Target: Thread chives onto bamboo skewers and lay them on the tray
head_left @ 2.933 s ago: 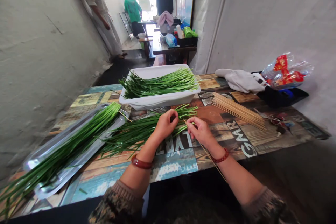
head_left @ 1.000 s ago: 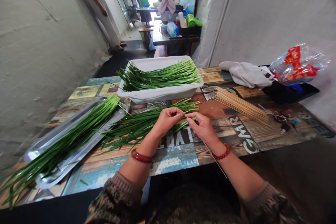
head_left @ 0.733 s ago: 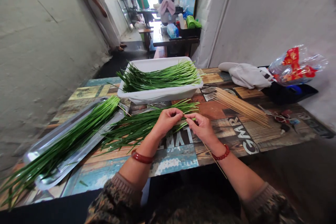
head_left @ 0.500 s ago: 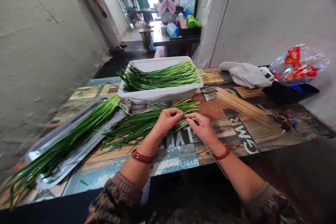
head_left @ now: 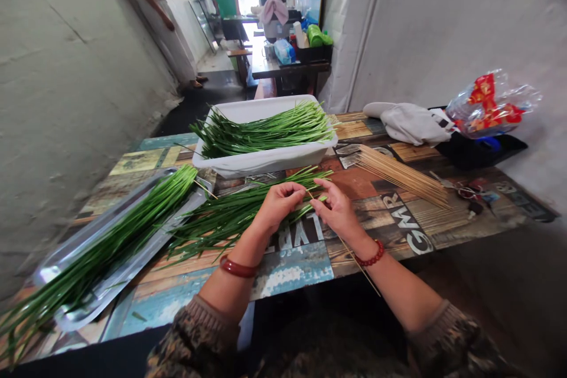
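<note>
My left hand (head_left: 282,205) is closed in a pinch over a loose bunch of garlic chives (head_left: 225,209) on the table; what lies between its fingertips is too small to make out. My right hand (head_left: 337,212) faces it, closed on a thin bamboo skewer (head_left: 362,271). The skewer's tip is by my left fingertips, and its long end slants down under my right wrist toward me. To the left, a metal tray (head_left: 119,274) bears chives, with a skewer (head_left: 206,190) sticking out at their cut ends. More chives (head_left: 270,127) fill a white plastic tub (head_left: 266,160) behind my hands.
A bundle of bamboo skewers (head_left: 403,176) lies right of my hands, with keys (head_left: 476,195) beyond. A pale cap (head_left: 407,121) and a clear-and-red plastic bag (head_left: 491,106) sit at the back right. Two people stand in the background, near another table (head_left: 287,68).
My right index finger has lifted away from my left fingertips, widening the gap above the skewer tip. The whole view has shifted slightly. The person in green has turned.
</note>
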The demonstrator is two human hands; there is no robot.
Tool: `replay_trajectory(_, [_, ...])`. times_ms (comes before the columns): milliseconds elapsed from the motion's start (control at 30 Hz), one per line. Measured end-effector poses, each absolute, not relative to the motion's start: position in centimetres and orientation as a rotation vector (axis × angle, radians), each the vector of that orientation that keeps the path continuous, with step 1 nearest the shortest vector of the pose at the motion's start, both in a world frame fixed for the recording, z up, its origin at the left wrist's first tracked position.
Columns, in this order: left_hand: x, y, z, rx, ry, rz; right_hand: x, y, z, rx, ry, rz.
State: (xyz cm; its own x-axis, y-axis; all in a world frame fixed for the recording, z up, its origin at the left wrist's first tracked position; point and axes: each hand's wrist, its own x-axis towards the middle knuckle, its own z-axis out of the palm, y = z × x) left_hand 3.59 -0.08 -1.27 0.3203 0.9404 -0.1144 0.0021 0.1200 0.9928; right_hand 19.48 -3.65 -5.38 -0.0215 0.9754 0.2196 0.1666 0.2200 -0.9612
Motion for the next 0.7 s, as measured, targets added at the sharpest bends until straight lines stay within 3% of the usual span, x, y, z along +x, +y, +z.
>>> replay_trajectory(700, [3.56,0.06,-2.07,1.151,0.97,0.892,19.44,-3.95,-4.82,-1.174,-1.439,0.974])
